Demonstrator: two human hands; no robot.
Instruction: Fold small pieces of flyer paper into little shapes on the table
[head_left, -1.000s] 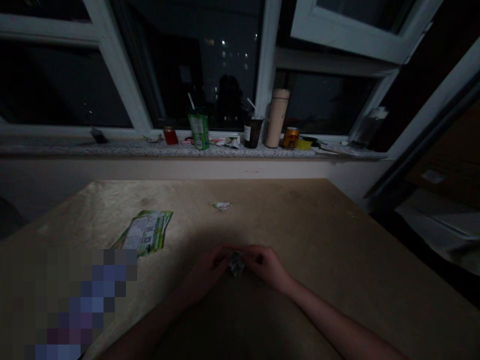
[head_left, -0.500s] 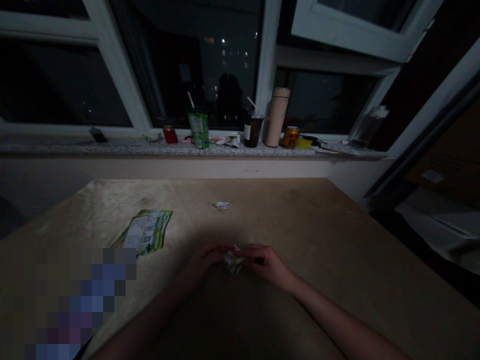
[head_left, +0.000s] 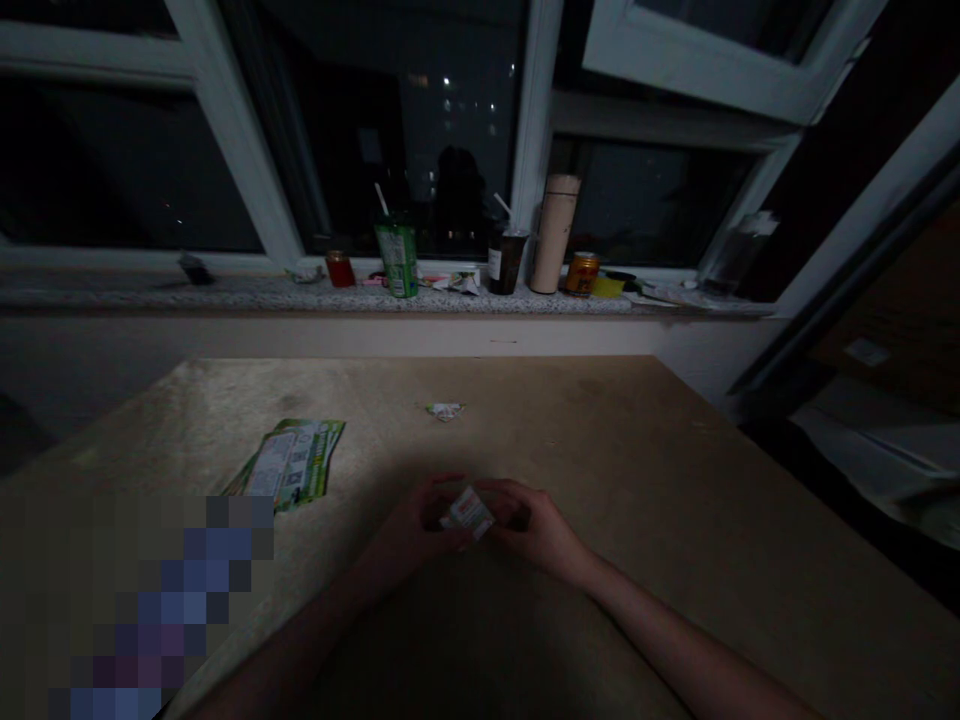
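Observation:
A small folded piece of printed paper point(head_left: 471, 512), mostly white with some print, is held between my two hands above the table. My left hand point(head_left: 421, 522) grips its left side, the thumb along the lower edge. From the right, my right hand point(head_left: 538, 522) curls its fingers round the other side. Dim light hides the exact fingertip contact. Farther off, a small folded paper triangle point(head_left: 445, 411) with green and white print lies on the table. To the left is a stack of green printed leaflets point(head_left: 304, 462).
The brown table point(head_left: 600, 430) reaches to the wall under the window. On the stone sill point(head_left: 255, 290) stand a green cup point(head_left: 397, 258), a dark cup point(head_left: 507, 262), a pink thermos point(head_left: 555, 235), an orange can point(head_left: 582, 275) and a red jar point(head_left: 340, 269). A blurred-out area covers the lower left.
The folded paper has turned in my hands, so a paler face with print now shows instead of the green, patterned one. My left fingers have opened wider around it.

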